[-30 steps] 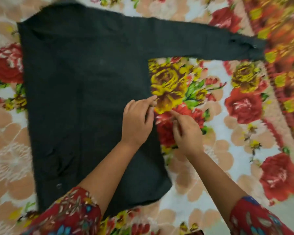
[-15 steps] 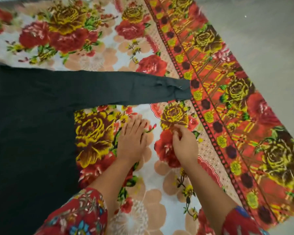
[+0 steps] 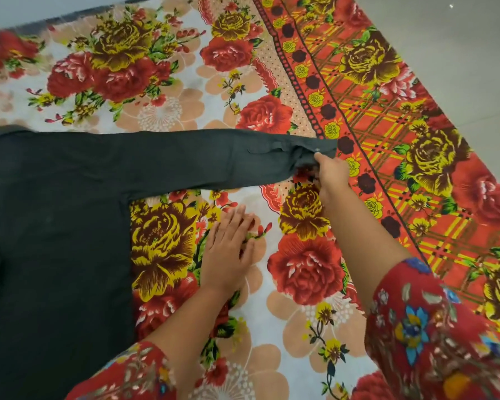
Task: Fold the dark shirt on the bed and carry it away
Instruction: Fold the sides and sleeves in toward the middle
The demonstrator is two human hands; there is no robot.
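Observation:
The dark shirt [image 3: 55,226] lies flat on the floral bedsheet, its body filling the left side and running out of frame. One long sleeve [image 3: 185,160] stretches straight to the right. My right hand [image 3: 331,174] pinches the cuff at the sleeve's end, lifting it slightly off the sheet. My left hand [image 3: 228,249] rests flat on the sheet with fingers spread, just right of the shirt's body and below the sleeve, holding nothing.
The floral bedsheet [image 3: 300,269] covers the bed, with a red and yellow checked border [image 3: 416,140] along its right edge. Beyond that edge is pale grey floor [image 3: 459,39]. My red patterned sleeves fill the lower corners.
My right hand has reached up and right from the sheet and taken hold of the sleeve cuff. My left hand has stayed flat on the sheet. The view has shifted right.

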